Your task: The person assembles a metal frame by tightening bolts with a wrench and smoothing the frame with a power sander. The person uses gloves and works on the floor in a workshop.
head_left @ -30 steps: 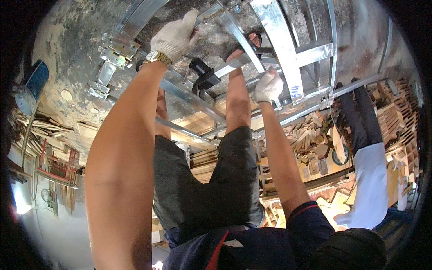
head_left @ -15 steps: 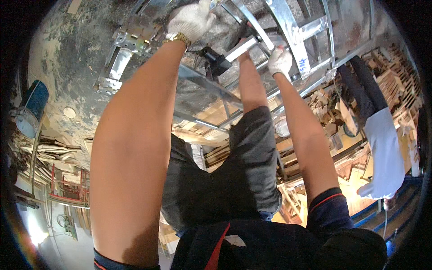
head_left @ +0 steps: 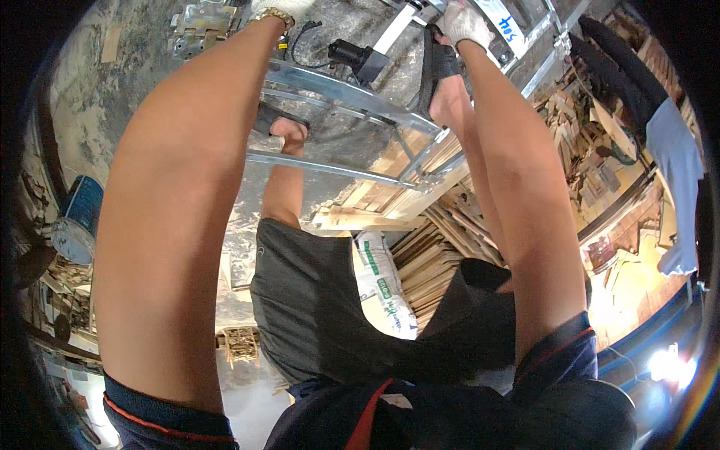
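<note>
A metal frame [head_left: 337, 88] of silvery bars and curved strips lies across the floor in front of me. My right hand [head_left: 466, 27], in a white knitted glove, is closed on a bar of this frame beside a wide strip with blue handwriting. At the top edge, only the back of my gloved left hand [head_left: 289, 9] shows, below it a gold-coloured wristwatch [head_left: 274, 15]; its fingers are out of the picture. A black motor [head_left: 352, 56] with a pale actuator tube [head_left: 395, 30] sits within the frame, between my hands. Metal hinge plates [head_left: 204, 28] lie left of my left wrist.
My sandalled feet stand among the frame bars. Stacked wood strips [head_left: 442, 251] and a printed white sack [head_left: 384, 281] lie behind me. Wood scraps [head_left: 577, 142] cover the right side, where another person's dark-clad legs [head_left: 622, 67] stand. A blue bucket [head_left: 79, 214] is at the left.
My view has shifted, and my left hand has gone mostly past the top edge. One foot has stepped back, now outside the upper bars. My right hand stays on the frame.
</note>
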